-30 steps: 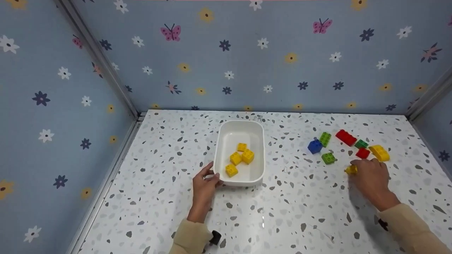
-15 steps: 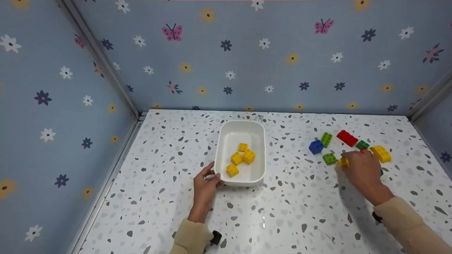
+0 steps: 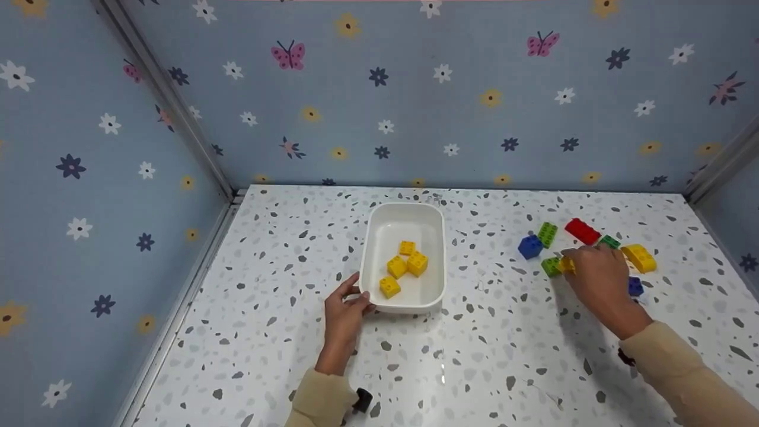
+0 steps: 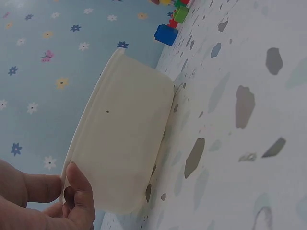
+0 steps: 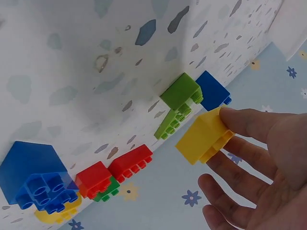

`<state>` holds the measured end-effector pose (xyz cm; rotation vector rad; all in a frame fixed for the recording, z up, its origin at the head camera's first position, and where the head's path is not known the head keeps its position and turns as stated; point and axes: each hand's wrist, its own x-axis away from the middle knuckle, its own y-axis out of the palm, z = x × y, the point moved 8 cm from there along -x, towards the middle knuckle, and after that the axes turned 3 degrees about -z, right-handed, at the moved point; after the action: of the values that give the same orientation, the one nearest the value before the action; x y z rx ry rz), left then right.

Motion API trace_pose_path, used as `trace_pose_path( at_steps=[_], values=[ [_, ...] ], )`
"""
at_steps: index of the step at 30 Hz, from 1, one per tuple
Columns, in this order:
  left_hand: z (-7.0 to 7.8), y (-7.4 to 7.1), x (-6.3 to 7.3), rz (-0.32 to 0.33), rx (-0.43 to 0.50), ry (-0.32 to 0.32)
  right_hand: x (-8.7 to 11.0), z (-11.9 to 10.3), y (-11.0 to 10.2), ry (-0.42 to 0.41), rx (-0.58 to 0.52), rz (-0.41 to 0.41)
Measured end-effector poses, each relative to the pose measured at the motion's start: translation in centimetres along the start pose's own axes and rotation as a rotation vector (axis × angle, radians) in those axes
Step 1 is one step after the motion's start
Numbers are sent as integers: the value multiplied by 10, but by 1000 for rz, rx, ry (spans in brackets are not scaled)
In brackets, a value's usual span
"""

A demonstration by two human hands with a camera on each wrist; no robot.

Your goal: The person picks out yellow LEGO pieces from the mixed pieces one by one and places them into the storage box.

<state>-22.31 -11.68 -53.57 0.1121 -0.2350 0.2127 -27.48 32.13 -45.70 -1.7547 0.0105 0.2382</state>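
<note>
Your left hand (image 3: 345,314): pinching a white tub (image 3: 424,290); contents, four yellow bricks (image 3: 417,263). Your right hand (image 3: 599,279): pinching one yellow block (image 5: 199,138), apparently clear of the tabletop (image 3: 492,350).

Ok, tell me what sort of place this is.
Probably a play or work booth: flower-and-butterfly wall panels, with metal corner strips, stand behind and beside a speckled tabletop holding toy bricks.

Gap btwn tub (image 3: 394,232) & blue blk (image 3: 530,247)
</note>
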Motion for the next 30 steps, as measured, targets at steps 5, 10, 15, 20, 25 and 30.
trace_pose_path(
  at_steps=[5, 10, 15, 20, 25, 30],
  values=[
    [0, 0, 1, 4, 1, -2, -2, -6, -1, -33, -5, 1],
    [1, 0, 2, 1, 0, 0, -4, -11, -1, -47, -11, -17],
    [0, 0, 1, -2, -7, 5, -6, -16, -2, -56, -21, -9],
    [1, 0, 0, 6, -22, 9, -8, -22, -3, -66, -12, 1],
    [1, 0, -1, 14, -25, -11, -10, -27, -3, -79, -25, -4],
    [-1, 0, -3, 19, -30, -18, -12, -30, -4, -93, -52, -5]
  ],
)
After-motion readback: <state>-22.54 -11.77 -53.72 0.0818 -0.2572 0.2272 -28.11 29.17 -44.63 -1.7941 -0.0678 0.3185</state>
